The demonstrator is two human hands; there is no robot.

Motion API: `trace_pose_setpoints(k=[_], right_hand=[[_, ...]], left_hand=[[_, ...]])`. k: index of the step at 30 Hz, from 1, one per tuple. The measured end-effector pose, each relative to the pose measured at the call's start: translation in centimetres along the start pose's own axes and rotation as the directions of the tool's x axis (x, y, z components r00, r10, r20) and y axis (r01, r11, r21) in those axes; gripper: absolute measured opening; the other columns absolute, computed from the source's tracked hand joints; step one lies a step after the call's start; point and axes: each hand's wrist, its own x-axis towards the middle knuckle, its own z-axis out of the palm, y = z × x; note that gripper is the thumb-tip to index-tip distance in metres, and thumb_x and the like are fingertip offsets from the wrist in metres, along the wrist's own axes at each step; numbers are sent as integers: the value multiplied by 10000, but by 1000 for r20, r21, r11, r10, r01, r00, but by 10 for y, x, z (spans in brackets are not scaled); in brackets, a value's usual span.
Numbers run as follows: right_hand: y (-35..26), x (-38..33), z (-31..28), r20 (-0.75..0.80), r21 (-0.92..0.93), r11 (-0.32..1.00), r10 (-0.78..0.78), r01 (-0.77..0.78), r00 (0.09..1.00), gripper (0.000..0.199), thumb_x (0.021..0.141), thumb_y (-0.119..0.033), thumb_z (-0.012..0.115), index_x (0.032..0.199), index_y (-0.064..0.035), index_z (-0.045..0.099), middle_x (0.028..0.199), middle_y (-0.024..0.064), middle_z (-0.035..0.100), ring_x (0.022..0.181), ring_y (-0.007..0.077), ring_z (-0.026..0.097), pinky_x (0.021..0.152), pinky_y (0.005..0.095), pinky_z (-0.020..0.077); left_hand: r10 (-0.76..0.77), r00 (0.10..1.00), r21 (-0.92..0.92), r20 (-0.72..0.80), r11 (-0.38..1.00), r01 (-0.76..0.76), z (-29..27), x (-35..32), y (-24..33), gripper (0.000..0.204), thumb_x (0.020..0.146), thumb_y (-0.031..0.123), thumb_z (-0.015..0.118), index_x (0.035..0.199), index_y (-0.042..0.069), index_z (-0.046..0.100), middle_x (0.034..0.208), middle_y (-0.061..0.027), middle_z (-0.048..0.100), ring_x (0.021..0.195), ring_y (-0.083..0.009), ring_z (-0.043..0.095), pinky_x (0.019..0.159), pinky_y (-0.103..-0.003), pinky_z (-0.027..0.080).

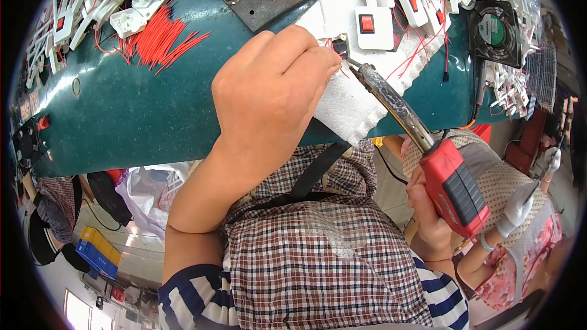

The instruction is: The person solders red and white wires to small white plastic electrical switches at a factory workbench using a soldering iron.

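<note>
My left hand (269,85) is closed in a pinch on a thin red wire, its fingertips beside a small black switch part (340,47) in a white housing. My right hand (431,220) grips a soldering gun (452,186) by its red and black handle. The gun's long, darkened metal barrel slants up and left, and its tip reaches the spot by my left fingertips. Whether tip and wire touch is too small to tell. Under this work lies a white foam sheet (350,110). A white plastic housing with a red rocker switch (374,33) rests on it.
Cut red wires (159,40) lie in a bundle on the green table (140,122). White switch housings (67,12) crowd the back left. A metal plate (260,9) borders the foam. At right stands a black fan (496,30); a co-worker's gloved hand (516,211) is beyond.
</note>
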Motion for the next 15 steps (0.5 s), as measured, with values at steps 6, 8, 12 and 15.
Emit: trace_pose_setpoints(k=[6,8,12,15], right_hand=[[-3,-13,4,-102,-14,998,65,-67,993,172,907,-125,631,960,9,538,728,82,536,518,100,448,485,232,371],[-9,-9,11,-166,276,956,154,-104,974,206,926,-163,643,969,7,536,820,116,560,490,79,424,469,221,354],[-9,-9,13,-156,317,941,175,-118,972,197,923,-149,638,975,11,536,856,125,566,495,81,421,472,223,358],[-9,-6,15,-176,374,924,156,-81,972,191,923,-134,631,984,19,535,882,137,570,495,82,422,476,223,365]], left_hand=[[-5,1000,4,9,1000,5,0,-1,1,152,697,40,811,830,72,745,781,-30,645,684,-191,618,585,-301,470],[-2,1000,1,11,1000,2,0,0,1,152,697,38,811,830,71,745,780,-31,644,684,-192,618,585,-302,470],[-1,1000,-12,-6,1000,1,0,-1,0,152,697,30,809,829,62,742,778,-38,644,683,-197,620,588,-306,473],[32,999,-8,-36,999,-32,5,-2,-4,148,697,48,793,818,87,718,778,-19,619,673,-195,600,571,-310,471]])
